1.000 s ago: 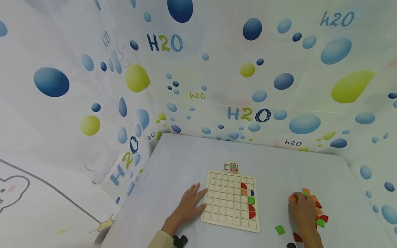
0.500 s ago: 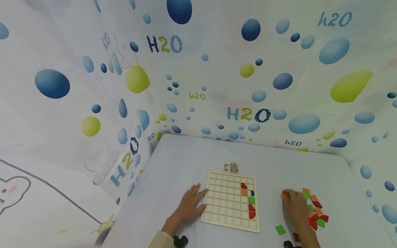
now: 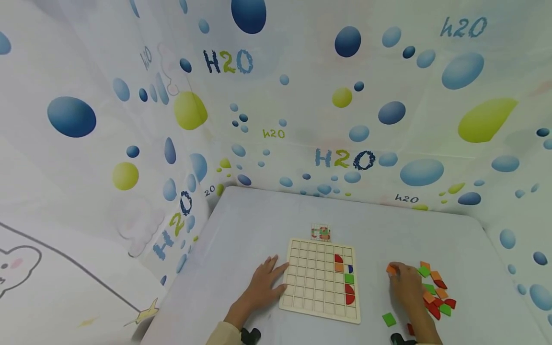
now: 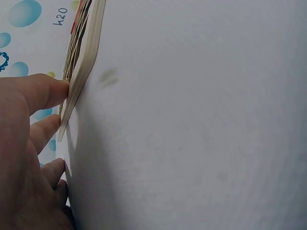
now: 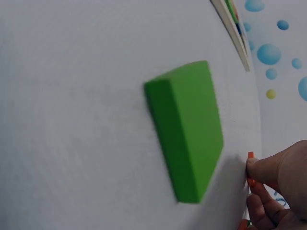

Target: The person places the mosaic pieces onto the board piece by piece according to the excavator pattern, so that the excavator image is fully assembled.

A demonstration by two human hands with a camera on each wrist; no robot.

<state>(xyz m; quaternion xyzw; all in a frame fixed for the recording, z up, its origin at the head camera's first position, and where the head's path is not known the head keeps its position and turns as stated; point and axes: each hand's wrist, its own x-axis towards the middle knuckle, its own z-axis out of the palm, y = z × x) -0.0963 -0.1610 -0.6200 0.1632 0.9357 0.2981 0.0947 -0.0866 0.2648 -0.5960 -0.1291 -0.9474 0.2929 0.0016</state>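
Note:
My left hand (image 3: 260,283) lies with spread fingers at the left edge of a pale wooden grid board (image 3: 308,275); in the left wrist view its thumb (image 4: 50,92) touches the board's rim. Between thumb and fingers my right hand (image 3: 406,285) pinches an orange square tile (image 3: 390,269), right of the board. The right wrist view shows only a sliver of that orange tile (image 5: 251,182) past the thumb. Whether it touches the table cannot be told. Set in the board's right columns are red quarter-round tiles (image 3: 350,299), an orange square (image 3: 339,267), a green square (image 3: 349,278) and a blue piece (image 3: 350,269).
Several loose red, green and orange tiles (image 3: 441,293) lie scattered right of my right hand. A green square tile (image 3: 389,319) sits nearer me, looming large in the right wrist view. Behind the board lies a small pattern card (image 3: 321,232). A printed curtain surrounds the white table.
My right hand has moved left, away from the loose tiles, carrying the orange tile and uncovering more of the pile. The left hand and the board have stayed in place.

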